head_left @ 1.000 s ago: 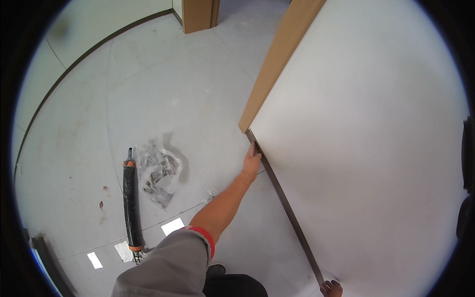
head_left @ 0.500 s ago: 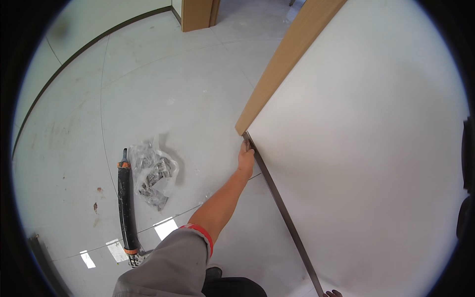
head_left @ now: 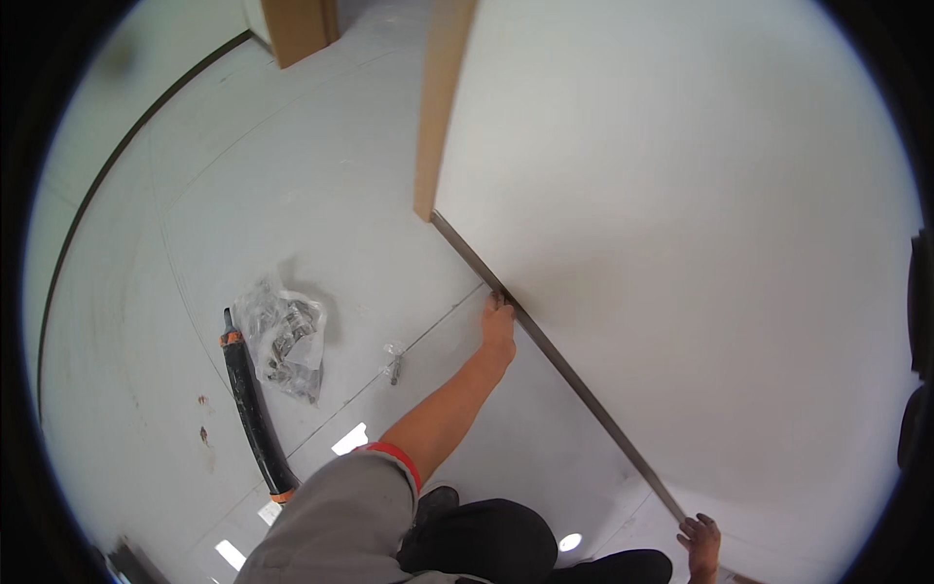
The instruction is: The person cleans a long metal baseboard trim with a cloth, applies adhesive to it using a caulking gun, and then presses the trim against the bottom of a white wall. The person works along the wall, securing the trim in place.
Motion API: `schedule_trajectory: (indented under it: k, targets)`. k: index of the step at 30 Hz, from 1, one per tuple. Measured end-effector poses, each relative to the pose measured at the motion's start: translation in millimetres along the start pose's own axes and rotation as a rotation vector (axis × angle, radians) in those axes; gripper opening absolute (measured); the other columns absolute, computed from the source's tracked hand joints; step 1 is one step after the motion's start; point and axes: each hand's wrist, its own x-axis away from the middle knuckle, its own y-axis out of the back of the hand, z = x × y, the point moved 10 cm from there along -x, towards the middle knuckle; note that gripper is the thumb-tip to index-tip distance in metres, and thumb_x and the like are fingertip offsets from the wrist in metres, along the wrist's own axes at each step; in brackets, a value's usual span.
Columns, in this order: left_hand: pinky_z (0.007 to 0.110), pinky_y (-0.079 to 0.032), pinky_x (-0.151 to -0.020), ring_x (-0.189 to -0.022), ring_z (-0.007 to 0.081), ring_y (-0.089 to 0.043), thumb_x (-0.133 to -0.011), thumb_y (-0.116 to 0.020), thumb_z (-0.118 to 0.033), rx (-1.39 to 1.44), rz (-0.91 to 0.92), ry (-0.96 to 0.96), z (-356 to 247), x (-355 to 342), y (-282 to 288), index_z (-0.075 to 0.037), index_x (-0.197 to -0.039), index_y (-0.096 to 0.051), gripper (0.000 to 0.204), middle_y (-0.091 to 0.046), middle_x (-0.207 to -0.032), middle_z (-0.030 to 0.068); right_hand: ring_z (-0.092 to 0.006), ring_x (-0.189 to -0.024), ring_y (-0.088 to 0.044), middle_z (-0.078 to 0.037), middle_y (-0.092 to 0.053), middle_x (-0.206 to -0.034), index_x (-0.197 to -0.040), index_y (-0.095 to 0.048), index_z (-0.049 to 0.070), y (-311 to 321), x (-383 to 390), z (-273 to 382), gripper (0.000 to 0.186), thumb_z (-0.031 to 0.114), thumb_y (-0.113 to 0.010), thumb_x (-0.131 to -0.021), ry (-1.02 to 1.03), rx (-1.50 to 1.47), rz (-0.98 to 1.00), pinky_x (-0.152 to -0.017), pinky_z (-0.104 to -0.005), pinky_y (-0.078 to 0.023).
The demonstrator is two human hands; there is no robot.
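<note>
A long, dark brown skirting strip (head_left: 584,391) runs along the foot of the white wall, from the wooden door frame toward the lower right. My left hand (head_left: 499,326) is closed at the strip, its fingertips on the strip's edge a little way from the frame. At the strip's near end, my right hand (head_left: 700,545) has its curled fingers on it, palm partly hidden. The strip's far end meets the foot of the wooden door frame (head_left: 440,117).
Left of my arm, a clear plastic bag (head_left: 292,336) with dark small parts lies beside a black tube-shaped tool with orange bands (head_left: 255,414). A small thin piece (head_left: 395,366) is on the tiled floor. My dark-clad knee (head_left: 486,540) is below. Another wooden frame (head_left: 297,34) stands far off.
My left hand has slid along the strip, away from the door frame. My right hand shows more fully at the near end. The view has shifted, bringing my knees into sight.
</note>
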Motion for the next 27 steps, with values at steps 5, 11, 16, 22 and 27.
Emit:
schedule_trajectory:
  k: [5, 11, 16, 22, 27]
  targets:
    - [0.035, -0.047, -0.079, -0.087, 0.0215, -0.055, -0.096, -0.048, -0.010, -1.174, 0.308, -0.582, 0, -26, -18, -0.004, -0.112, -0.064, 0.024, -0.065, -0.100, 0.0081, -0.0271, -0.097, -0.070, -0.018, -0.068, -0.111, -0.130, -0.052, -0.001, 56, 5, -81, 0.039, 0.018, -0.056, -0.096, -0.078, -0.050, -0.116, -0.076, -0.0388, -0.060]
    - [0.039, -0.059, -0.079, -0.081, 0.0228, -0.063, -0.092, -0.055, -0.001, -0.288, 0.223, 0.231, 96, 43, 11, 0.007, -0.102, -0.060, 0.013, -0.063, -0.091, 0.0104, -0.0275, -0.106, -0.069, -0.018, -0.068, -0.115, -0.126, -0.054, -0.005, 40, -59, -125, 0.033, 0.016, -0.053, -0.100, -0.032, -0.248, 0.091, -0.086, -0.0384, -0.060]
    - [0.042, -0.057, -0.090, -0.095, 0.0284, -0.064, -0.091, -0.056, 0.004, -0.719, 0.467, 0.540, 225, 179, -31, 0.008, -0.113, -0.056, 0.023, -0.063, -0.105, 0.0170, -0.0271, -0.110, -0.068, -0.019, -0.065, -0.122, -0.129, -0.052, -0.009, 31, -130, -183, 0.035, 0.009, -0.052, -0.099, -0.060, -0.519, 0.076, -0.091, -0.0384, -0.060]
    - [0.046, -0.053, -0.103, -0.112, 0.0330, -0.060, -0.094, -0.052, 0.003, -0.762, 0.493, 0.467, 243, 184, -60, 0.009, -0.124, -0.049, 0.030, -0.057, -0.122, 0.0204, -0.0261, -0.110, -0.067, -0.019, -0.065, -0.120, -0.122, -0.056, -0.011, 10, -210, -168, 0.031, 0.004, -0.057, -0.095, 0.413, -0.139, 0.086, -0.094, -0.0370, -0.058]
    - [0.048, -0.051, -0.105, -0.117, 0.0335, -0.058, -0.094, -0.051, 0.004, -0.872, 0.483, 0.446, 253, 167, -54, 0.005, -0.128, -0.049, 0.034, -0.055, -0.128, 0.0197, -0.0270, -0.108, -0.067, -0.021, -0.066, -0.114, -0.114, -0.061, -0.010, 0, -249, -211, 0.024, 0.003, -0.058, -0.094, 0.063, -1.020, 0.073, -0.098, -0.0390, -0.056]
